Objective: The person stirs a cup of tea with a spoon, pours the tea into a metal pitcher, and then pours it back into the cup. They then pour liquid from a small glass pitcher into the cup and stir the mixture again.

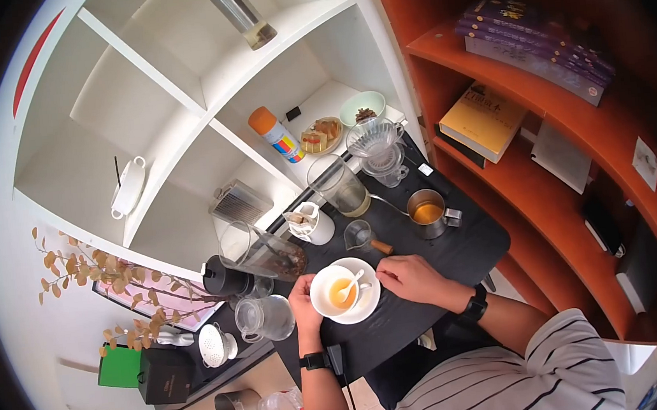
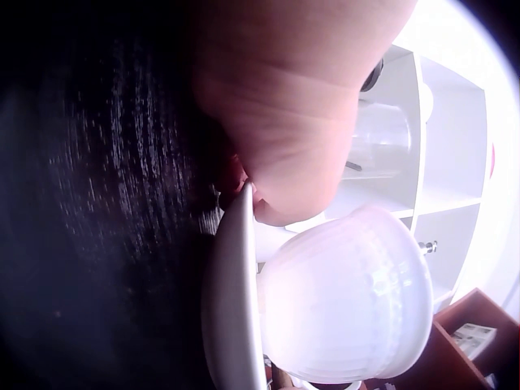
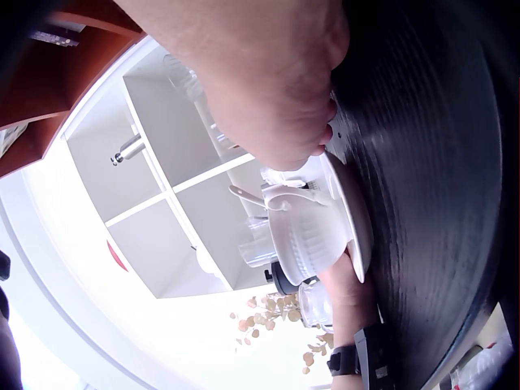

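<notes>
A white cup point(image 1: 332, 292) with amber liquid and a white spoon point(image 1: 349, 287) stands off-centre on a white saucer point(image 1: 368, 305). My left hand point(image 1: 303, 304) grips the saucer's left rim, its thumb over the edge in the left wrist view. At the opposite rim, my right hand point(image 1: 413, 279) has its fingers curled, with fingertips right at the saucer's edge. The right wrist view shows the ribbed cup point(image 3: 305, 240) upright, its spoon handle point(image 3: 246, 196) jutting out, and the saucer low over the black tabletop point(image 3: 431, 203).
Beyond the saucer stand a small glass pitcher point(image 1: 359, 236) with a wooden handle, a metal cup point(image 1: 427, 213) of amber liquid, a white canister point(image 1: 312, 226) and a glass dripper point(image 1: 376, 146). A glass jug point(image 1: 266, 318) sits left. White shelves point(image 1: 203, 110) and a brown bookcase point(image 1: 440, 47) border the table.
</notes>
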A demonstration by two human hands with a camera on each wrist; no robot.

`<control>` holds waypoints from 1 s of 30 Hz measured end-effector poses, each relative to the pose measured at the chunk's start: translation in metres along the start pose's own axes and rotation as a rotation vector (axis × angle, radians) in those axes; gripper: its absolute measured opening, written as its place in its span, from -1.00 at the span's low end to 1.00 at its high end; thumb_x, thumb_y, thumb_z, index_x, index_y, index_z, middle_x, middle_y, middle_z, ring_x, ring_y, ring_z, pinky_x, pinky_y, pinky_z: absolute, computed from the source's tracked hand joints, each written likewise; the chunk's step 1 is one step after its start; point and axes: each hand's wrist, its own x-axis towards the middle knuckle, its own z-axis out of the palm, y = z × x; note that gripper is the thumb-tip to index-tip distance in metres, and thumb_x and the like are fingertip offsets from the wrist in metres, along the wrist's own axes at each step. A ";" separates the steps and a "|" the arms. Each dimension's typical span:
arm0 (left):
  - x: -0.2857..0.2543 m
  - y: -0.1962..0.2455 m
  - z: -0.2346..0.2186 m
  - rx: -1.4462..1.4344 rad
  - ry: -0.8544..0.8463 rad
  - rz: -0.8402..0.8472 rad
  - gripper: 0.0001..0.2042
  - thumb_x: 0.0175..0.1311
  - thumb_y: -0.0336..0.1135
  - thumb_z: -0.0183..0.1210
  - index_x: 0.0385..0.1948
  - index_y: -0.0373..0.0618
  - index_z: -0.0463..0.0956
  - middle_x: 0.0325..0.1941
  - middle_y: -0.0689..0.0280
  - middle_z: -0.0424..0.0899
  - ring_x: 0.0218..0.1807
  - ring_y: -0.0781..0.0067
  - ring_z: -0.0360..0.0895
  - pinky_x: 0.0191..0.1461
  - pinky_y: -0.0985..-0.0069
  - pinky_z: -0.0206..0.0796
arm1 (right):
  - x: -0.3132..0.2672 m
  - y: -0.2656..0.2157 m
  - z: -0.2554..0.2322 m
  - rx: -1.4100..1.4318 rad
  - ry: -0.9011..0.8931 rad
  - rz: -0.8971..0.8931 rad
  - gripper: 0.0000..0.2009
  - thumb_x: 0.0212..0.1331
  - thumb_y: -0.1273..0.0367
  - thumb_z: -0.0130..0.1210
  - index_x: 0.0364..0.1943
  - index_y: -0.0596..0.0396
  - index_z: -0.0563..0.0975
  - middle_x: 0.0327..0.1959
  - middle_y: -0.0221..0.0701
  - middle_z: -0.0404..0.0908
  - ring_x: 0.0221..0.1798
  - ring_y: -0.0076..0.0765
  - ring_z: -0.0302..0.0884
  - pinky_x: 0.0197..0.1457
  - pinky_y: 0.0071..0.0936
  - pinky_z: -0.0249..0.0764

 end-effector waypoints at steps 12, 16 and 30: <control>-0.002 0.002 0.003 -0.035 -0.011 -0.016 -0.84 0.31 -0.53 0.40 -0.13 -0.26 0.67 -0.29 0.44 0.75 -0.27 0.73 0.60 -0.16 0.69 0.43 | 0.001 -0.007 0.001 -0.065 -0.008 0.026 -0.86 0.42 0.36 0.21 -0.23 0.14 0.60 -0.40 -0.22 0.66 -0.33 0.05 0.69 -0.25 -0.10 0.58; -0.002 0.001 0.003 -0.013 -0.011 -0.007 -0.83 0.29 -0.51 0.41 -0.13 -0.26 0.68 -0.32 0.44 0.74 -0.31 0.74 0.57 -0.19 0.69 0.42 | 0.002 -0.010 0.000 -0.069 -0.023 0.039 -0.88 0.40 0.37 0.23 -0.23 0.15 0.60 -0.40 -0.23 0.66 -0.35 0.03 0.69 -0.26 -0.12 0.58; 0.002 0.011 0.006 0.110 -0.011 0.006 -0.84 0.22 -0.49 0.42 -0.19 -0.25 0.70 -0.41 0.40 0.77 -0.37 0.72 0.59 -0.23 0.64 0.45 | 0.003 -0.010 0.001 -0.084 -0.021 0.048 -0.90 0.37 0.42 0.26 -0.19 0.16 0.63 -0.41 -0.25 0.64 -0.43 -0.12 0.66 -0.33 -0.25 0.54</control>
